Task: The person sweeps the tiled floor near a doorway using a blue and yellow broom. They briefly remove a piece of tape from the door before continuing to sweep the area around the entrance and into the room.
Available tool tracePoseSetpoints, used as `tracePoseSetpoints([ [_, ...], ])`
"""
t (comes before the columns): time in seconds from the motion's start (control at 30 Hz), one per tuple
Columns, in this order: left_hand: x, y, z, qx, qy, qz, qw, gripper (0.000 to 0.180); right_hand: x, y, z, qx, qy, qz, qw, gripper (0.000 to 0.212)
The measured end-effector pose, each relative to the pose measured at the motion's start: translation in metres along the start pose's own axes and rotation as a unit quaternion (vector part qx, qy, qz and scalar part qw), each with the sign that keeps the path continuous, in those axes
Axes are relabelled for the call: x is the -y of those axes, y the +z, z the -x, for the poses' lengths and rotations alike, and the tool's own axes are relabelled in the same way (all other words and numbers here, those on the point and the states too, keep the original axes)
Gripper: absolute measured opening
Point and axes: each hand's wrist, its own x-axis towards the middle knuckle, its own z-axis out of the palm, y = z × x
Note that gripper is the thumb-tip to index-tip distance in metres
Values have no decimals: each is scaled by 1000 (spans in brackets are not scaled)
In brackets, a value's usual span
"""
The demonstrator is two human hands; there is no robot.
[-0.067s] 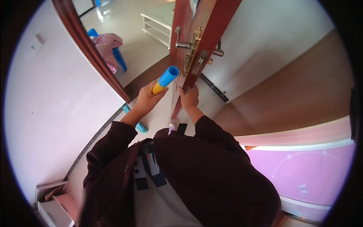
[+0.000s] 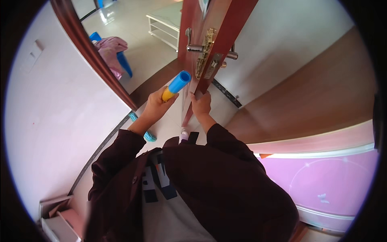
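Wrapped in my left hand is a thick tube, blue at its open hollow end and yellow below; its lower part is hidden by the hand and forearm. My right hand grips the edge of a reddish-brown wooden door, thumb on one side, below the lock. Silver lever handles stick out on both faces of the door, with a gold ornate plate between handle and edge. The tube's blue end is close to the door's left face.
A teal object shows on the floor beside my left forearm. Past the door frame stand a blue stool draped with pink cloth and a low white table. A brown panel and purple furniture are at right, an open box lower left.
The room beyond the doorway, with the stool and low table, has shifted slightly left and down in the picture. Both hands keep their hold on the tube and the door.
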Motion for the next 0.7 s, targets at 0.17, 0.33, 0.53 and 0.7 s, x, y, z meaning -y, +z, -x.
tracePoseSetpoints([
  [0.17, -24, 38, -31, 96, 28, -23, 995, 23, -43, -19, -9, -105, 77, -22, 991, 63],
  [0.33, -30, 87, -78, 138, 12, -34, 990, 22, -102, -46, -59, -221, 157, -79, 959, 71],
  [0.53, -29, 143, -142, 180, -9, -15, 984, 22, -175, -89, -137, -294, 191, -85, 933, 74],
  [0.7, -12, 178, -189, 190, -25, -6, 982, 21, -236, -108, -200, -301, 164, -122, 932, 73],
])
